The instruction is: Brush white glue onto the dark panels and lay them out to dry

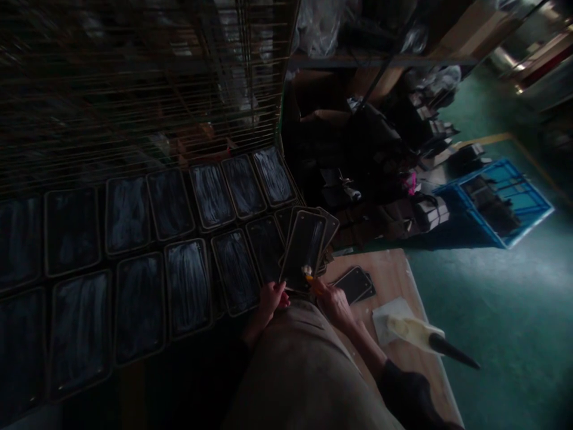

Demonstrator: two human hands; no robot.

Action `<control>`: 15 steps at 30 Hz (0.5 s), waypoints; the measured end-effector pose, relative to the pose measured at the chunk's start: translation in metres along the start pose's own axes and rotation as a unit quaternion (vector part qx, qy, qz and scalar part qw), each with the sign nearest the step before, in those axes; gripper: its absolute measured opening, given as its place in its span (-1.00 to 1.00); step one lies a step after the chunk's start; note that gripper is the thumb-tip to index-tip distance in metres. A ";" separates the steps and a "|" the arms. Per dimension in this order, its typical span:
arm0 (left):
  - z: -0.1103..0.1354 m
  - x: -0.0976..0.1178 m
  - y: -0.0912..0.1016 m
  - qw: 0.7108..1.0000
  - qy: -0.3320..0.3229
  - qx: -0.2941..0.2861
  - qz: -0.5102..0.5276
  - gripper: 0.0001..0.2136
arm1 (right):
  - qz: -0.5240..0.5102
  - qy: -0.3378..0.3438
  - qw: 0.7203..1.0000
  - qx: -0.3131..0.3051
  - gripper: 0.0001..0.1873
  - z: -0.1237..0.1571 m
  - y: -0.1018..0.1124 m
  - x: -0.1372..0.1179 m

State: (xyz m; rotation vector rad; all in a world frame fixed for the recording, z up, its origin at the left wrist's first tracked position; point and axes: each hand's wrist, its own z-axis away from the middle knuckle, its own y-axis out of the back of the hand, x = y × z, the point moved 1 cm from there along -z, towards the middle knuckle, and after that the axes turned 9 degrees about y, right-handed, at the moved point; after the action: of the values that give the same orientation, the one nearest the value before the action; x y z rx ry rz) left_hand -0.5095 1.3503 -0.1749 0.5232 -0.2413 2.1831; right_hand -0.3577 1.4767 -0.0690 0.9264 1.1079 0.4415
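My left hand [272, 300] is closed at the lower left corner of a dark rounded rectangular panel [301, 242] with a pale edge. My right hand [333, 303] grips a small brush [307, 276] with a yellow-orange handle. The pale bristles touch the panel's lower part, and whitish streaks show on its right side. Under this panel lies a fanned pile of similar panels [330, 230]. To the left, two rows of such panels [188, 286] lie side by side, many smeared with whitish streaks.
Two or more dark panels [356, 283] lie on a wooden board [398, 266] at my right. A whitish bottle [414, 331] with a long black nozzle rests there on a pale sheet. Behind are a wire rack [179, 77], cluttered shelves and a blue crate [528, 203].
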 end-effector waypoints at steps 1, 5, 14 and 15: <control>0.001 0.001 0.000 1.000 -0.003 -0.002 -0.005 -0.67 | -0.028 -0.003 1.000 -0.013 -0.70 0.005 -0.001 -0.005; -0.001 0.001 0.001 0.998 -0.037 -0.004 -0.047 -0.71 | -0.139 -0.007 0.989 -0.045 -0.72 0.002 0.005 -0.003; -0.010 -0.001 0.001 0.992 -0.066 -0.023 -0.101 -0.80 | -0.080 -0.001 0.988 0.134 -0.67 -0.103 0.057 0.079; -0.010 -0.001 0.001 0.993 -0.065 -0.022 -0.100 -0.80 | -0.062 0.012 0.987 0.150 -0.66 -0.115 0.061 0.083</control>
State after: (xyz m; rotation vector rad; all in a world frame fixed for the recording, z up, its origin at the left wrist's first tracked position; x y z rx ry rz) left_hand -0.5127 1.3528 -0.1841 0.6385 -0.2950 1.9475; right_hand -0.4189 1.6175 -0.0819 1.1088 1.2696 0.1853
